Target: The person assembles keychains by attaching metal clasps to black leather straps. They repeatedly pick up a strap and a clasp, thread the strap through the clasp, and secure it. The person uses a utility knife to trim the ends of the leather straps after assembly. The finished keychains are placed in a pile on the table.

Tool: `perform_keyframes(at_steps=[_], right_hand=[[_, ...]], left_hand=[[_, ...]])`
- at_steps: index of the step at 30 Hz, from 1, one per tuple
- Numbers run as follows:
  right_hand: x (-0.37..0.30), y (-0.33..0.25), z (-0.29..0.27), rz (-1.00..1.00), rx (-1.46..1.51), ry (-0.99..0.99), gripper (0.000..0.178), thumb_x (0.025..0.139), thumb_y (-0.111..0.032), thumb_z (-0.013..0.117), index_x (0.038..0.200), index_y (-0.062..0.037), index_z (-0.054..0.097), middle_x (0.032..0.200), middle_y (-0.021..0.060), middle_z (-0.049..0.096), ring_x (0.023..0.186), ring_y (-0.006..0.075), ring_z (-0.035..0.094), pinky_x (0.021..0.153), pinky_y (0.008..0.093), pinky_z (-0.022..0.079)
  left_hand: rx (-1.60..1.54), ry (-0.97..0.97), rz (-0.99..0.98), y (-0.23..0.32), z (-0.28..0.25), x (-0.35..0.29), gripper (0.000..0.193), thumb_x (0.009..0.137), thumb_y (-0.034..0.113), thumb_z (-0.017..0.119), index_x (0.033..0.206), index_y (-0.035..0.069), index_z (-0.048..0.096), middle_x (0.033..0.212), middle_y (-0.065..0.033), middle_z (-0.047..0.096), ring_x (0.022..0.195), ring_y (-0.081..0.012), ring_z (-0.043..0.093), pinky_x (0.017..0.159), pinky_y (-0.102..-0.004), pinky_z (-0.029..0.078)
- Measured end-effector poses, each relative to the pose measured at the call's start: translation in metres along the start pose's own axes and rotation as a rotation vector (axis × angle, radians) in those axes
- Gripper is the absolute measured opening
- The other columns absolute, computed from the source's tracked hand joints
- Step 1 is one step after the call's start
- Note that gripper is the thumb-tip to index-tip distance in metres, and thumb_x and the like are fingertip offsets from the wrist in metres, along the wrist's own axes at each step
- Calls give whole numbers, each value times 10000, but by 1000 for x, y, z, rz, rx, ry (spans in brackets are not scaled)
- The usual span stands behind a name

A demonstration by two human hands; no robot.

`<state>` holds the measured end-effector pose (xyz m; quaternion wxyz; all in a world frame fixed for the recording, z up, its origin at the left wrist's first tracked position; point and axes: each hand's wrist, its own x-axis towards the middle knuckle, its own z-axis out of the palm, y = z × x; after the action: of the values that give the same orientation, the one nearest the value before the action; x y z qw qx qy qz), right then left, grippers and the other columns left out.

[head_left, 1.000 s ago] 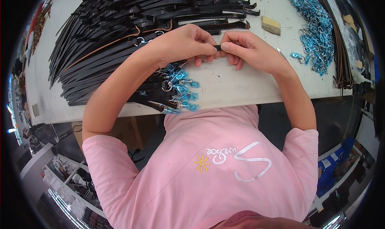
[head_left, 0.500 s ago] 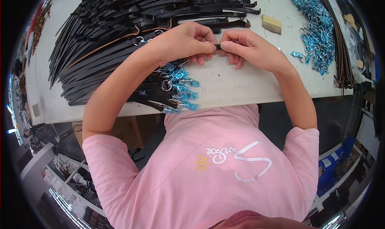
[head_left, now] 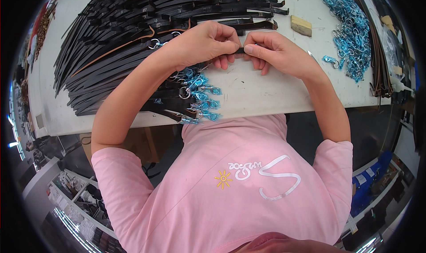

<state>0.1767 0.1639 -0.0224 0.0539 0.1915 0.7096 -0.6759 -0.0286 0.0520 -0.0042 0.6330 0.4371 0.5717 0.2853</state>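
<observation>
A short stretch of black strap [head_left: 240,50] shows between my two hands above the white tabletop. My left hand [head_left: 212,44] pinches one side of it between thumb and fingers. On the other side my right hand [head_left: 276,53] has its thumb pressed on the strap, with the fingers curled beneath. The rest of that strap is hidden behind the hands. Under and beside my left forearm lie many black straps [head_left: 100,82]. Several end in metal snap hooks [head_left: 202,91] wrapped in blue film.
More black straps with folded ends [head_left: 208,9] cover the far left of the table [head_left: 266,98]. A yellow-and-grey block [head_left: 301,26] with a thin needle-like rod lies beyond my right hand. Farther right are a heap of blue-wrapped hooks [head_left: 353,40] and brown straps [head_left: 380,71].
My left hand has shifted slightly away from the right, and a little more of the black strap shows between them. My right hand is almost still.
</observation>
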Motion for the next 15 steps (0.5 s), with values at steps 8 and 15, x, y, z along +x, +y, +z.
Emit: perform_keyframes(at_steps=[8, 15], right_hand=[[0, 0, 0, 3, -8, 0, 256, 1049, -262, 529, 937, -42, 596, 750, 3, 575, 699, 68, 565, 599, 227, 506], [0, -1, 1, 7, -9, 6, 250, 1048, -253, 526, 923, -46, 591, 749, 1, 576, 696, 62, 563, 601, 224, 502]], left_hand=[[40, -15, 29, -1, 0, -1, 131, 943, 145, 616, 902, 34, 672, 767, -13, 661, 677, -66, 650, 610, -208, 512], [51, -20, -8, 3, 2, -3, 144, 978, 171, 601, 921, 50, 655, 759, 15, 636, 676, -45, 625, 638, -199, 495]])
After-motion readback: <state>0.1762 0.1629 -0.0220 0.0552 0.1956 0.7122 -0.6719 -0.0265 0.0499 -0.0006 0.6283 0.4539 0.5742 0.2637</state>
